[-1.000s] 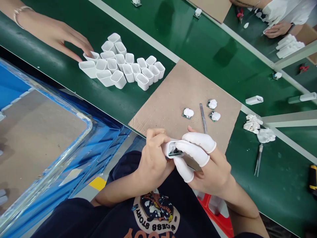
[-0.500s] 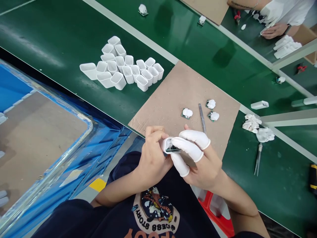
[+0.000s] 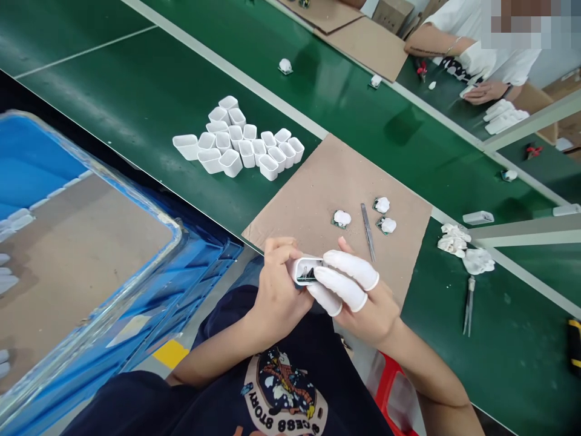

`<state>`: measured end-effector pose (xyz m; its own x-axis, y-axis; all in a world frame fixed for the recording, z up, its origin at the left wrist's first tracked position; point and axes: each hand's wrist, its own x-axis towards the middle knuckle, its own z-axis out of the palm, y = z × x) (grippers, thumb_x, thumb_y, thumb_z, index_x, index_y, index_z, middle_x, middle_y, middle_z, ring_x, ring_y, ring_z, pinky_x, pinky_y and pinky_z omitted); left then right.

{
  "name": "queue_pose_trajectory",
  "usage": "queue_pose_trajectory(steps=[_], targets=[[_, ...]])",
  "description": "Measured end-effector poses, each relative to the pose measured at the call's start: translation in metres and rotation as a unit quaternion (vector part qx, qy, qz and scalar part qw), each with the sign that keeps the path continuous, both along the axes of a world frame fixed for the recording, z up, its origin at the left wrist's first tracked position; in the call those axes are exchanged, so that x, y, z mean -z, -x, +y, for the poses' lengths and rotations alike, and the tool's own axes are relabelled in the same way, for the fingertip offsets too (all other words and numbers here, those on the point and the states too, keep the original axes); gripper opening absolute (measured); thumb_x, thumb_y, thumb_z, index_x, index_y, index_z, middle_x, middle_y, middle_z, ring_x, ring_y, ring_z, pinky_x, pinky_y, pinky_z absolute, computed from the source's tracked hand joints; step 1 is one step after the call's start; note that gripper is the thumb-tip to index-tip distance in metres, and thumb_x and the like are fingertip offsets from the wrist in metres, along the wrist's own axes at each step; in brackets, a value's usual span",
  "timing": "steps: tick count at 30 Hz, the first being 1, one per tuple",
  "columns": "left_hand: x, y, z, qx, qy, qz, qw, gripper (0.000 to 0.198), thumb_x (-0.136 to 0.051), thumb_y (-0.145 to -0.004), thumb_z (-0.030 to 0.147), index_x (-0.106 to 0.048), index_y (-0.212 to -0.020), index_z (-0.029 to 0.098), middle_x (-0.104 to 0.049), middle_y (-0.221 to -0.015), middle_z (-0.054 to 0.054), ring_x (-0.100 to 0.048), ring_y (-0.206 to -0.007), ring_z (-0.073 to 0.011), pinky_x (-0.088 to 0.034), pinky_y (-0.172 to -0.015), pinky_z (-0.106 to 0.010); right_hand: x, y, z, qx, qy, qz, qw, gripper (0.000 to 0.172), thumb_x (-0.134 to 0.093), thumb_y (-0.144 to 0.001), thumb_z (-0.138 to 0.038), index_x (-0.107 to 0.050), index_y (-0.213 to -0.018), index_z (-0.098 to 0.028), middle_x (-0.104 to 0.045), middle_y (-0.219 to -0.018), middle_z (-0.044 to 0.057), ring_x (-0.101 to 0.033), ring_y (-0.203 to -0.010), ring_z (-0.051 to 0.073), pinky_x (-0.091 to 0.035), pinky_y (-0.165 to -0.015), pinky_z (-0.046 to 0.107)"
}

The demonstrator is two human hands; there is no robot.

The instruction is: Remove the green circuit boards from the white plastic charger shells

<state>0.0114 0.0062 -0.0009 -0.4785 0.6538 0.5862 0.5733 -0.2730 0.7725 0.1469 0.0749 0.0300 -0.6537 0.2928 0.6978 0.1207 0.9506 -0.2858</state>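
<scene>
My left hand [image 3: 282, 287] is closed around a white plastic housing [image 3: 299, 264], its open end facing up toward me. Inside the housing a dark circuit board [image 3: 308, 274] shows in part. White finger cots cover several fingers of my right hand [image 3: 351, 287], which pinches at the housing's mouth; its fingertips hide part of the board, so I cannot tell how deep it sits. On the cardboard sheet [image 3: 313, 188] beyond my hands lie metal tweezers [image 3: 368, 232] and three small boards with white lumps on top, one being the nearest board [image 3: 341, 218].
A cluster of white housings [image 3: 231, 162] stands on the green bench at left. A blue crate [image 3: 181, 242] borders it below. At right lie crumpled white finger cots [image 3: 454, 239] and another tool [image 3: 469, 306]. Across the bench a co-worker's hand [image 3: 483, 92] handles a white piece.
The view has shifted slightly. The fingers of my right hand remain at the housing's mouth, and the white lump seen inside it before is now less visible. My left hand keeps its hold.
</scene>
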Motion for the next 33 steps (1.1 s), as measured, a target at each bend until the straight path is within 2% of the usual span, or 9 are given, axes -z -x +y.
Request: queue_pose_trajectory(steps=[5, 9, 13, 17, 20, 22, 24, 30, 33], targets=[[0.010, 0.002, 0.002, 0.024, 0.060, -0.009, 0.998, 0.046, -0.063, -0.074, 0.002, -0.040, -0.107, 0.023, -0.046, -0.098, -0.001, -0.056, -0.085, -0.0145, -0.047, -0.069, -0.025, 0.009, 0.001, 0.006, 0.015, -0.035, -0.015, 0.999, 0.029, -0.067, -0.090, -0.008, -0.066, -0.118, -0.014, -0.073, -0.111, 0.012, -0.071, -0.107, 0.024, -0.055, -0.110, 0.053], [0.010, -0.005, 0.007, 0.028, 0.067, -0.005, 0.997, 0.045, -0.060, -0.076, 0.001, -0.039, -0.110, 0.022, -0.046, -0.098, -0.002, -0.056, -0.078, -0.0144, -0.050, -0.066, -0.027, 0.000, 0.010, 0.008, 0.041, 0.044, -0.033, 0.998, 0.033, -0.063, -0.094, -0.018, -0.058, -0.127, -0.014, -0.073, -0.113, 0.016, -0.072, -0.107, 0.024, -0.064, -0.094, 0.042], [0.013, -0.008, 0.020, 0.038, 0.058, 0.001, 0.998, 0.051, -0.058, -0.078, 0.002, -0.038, -0.120, 0.022, -0.051, -0.105, -0.006, -0.062, -0.080, -0.0162, -0.056, -0.066, -0.029, 0.000, 0.013, 0.022, 0.046, 0.141, -0.076, 0.986, 0.031, -0.058, -0.091, -0.017, -0.060, -0.122, -0.021, -0.074, -0.102, 0.009, -0.075, -0.092, 0.022, -0.065, -0.077, 0.033], [0.022, 0.036, 0.037, 0.032, 0.143, 0.028, 0.989, 0.042, -0.063, -0.084, 0.012, -0.048, -0.122, 0.025, -0.058, -0.110, -0.007, -0.065, -0.085, -0.0202, -0.060, -0.074, -0.037, 0.007, 0.005, 0.097, 0.201, 0.223, -0.156, 0.941, 0.036, -0.065, -0.086, -0.033, -0.066, -0.120, -0.024, -0.076, -0.095, 0.005, -0.074, -0.082, 0.023, -0.064, -0.075, 0.038], [0.033, 0.099, 0.044, -0.122, 0.123, 0.074, 0.982, 0.020, -0.061, -0.091, 0.023, -0.057, -0.111, 0.025, -0.061, -0.106, -0.007, -0.064, -0.101, -0.0284, -0.057, -0.087, -0.047, 0.003, -0.002, 0.192, 0.314, 0.229, -0.172, 0.905, 0.042, -0.064, -0.090, -0.038, -0.063, -0.126, -0.017, -0.075, -0.104, 0.010, -0.074, -0.087, 0.024, -0.062, -0.078, 0.039], [0.042, 0.139, 0.046, -0.227, 0.111, 0.094, 0.963, 0.025, -0.063, -0.091, 0.031, -0.058, -0.115, 0.027, -0.060, -0.110, -0.008, -0.061, -0.108, -0.0330, -0.053, -0.093, -0.051, 0.000, -0.007, 0.253, 0.376, 0.229, -0.187, 0.878, 0.032, -0.063, -0.093, -0.031, -0.065, -0.120, -0.014, -0.073, -0.109, 0.012, -0.072, -0.088, 0.022, -0.061, -0.082, 0.039], [0.052, 0.168, 0.048, -0.261, 0.103, 0.089, 0.956, 0.030, -0.061, -0.092, 0.037, -0.056, -0.119, 0.026, -0.059, -0.112, -0.009, -0.061, -0.109, -0.0346, -0.054, -0.092, -0.052, 0.001, -0.013, 0.299, 0.420, 0.229, -0.215, 0.852, 0.027, -0.065, -0.096, -0.032, -0.065, -0.116, -0.015, -0.070, -0.110, 0.008, -0.070, -0.091, 0.020, -0.060, -0.083, 0.039], [0.078, 0.193, 0.058, -0.205, 0.212, 0.010, 0.956, 0.043, -0.051, -0.093, 0.050, -0.051, -0.124, 0.021, -0.061, -0.114, -0.010, -0.070, -0.097, -0.0291, -0.063, -0.080, -0.047, 0.014, -0.025, 0.348, 0.445, 0.211, -0.302, 0.816, 0.020, -0.067, -0.096, -0.031, -0.066, -0.112, -0.019, -0.068, -0.116, 0.006, -0.068, -0.098, 0.019, -0.059, -0.085, 0.037], [0.084, 0.197, 0.061, -0.162, 0.254, 0.008, 0.953, 0.044, -0.055, -0.091, 0.051, -0.054, -0.125, 0.023, -0.067, -0.102, -0.007, -0.073, -0.087, -0.0259, -0.064, -0.070, -0.039, 0.014, 0.002, 0.363, 0.431, 0.175, -0.313, 0.828, 0.026, -0.067, -0.096, -0.031, -0.064, -0.118, -0.017, -0.065, -0.125, 0.009, -0.064, -0.112, 0.024, -0.056, -0.097, 0.047]])
